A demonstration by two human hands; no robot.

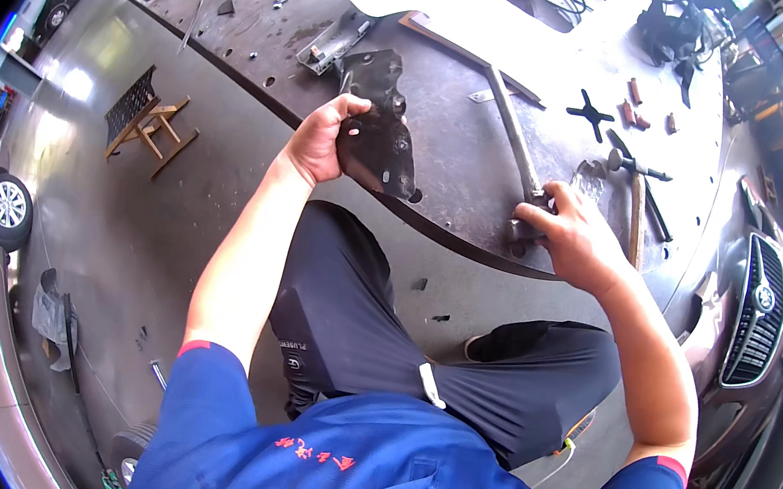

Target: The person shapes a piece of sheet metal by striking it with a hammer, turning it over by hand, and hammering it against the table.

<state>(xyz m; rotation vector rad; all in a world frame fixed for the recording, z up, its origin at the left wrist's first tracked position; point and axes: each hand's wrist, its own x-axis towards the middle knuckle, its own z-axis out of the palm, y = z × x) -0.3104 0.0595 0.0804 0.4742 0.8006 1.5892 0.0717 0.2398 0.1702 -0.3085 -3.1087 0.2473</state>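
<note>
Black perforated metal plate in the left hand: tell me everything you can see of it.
The black, irregular metal-looking plate has several holes and slots and a partly shiny face. The bare left hand grips its left edge, thumb on the face. Its long side runs away from the person, over the near edge of the dark metal table; whether they touch is unclear.

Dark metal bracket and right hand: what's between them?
In the head view: bare dark tabletop, then the long-handled tool that the right hand grips.

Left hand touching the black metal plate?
Touching: the head view shows the left hand gripping the black metal plate by its left edge.
</note>
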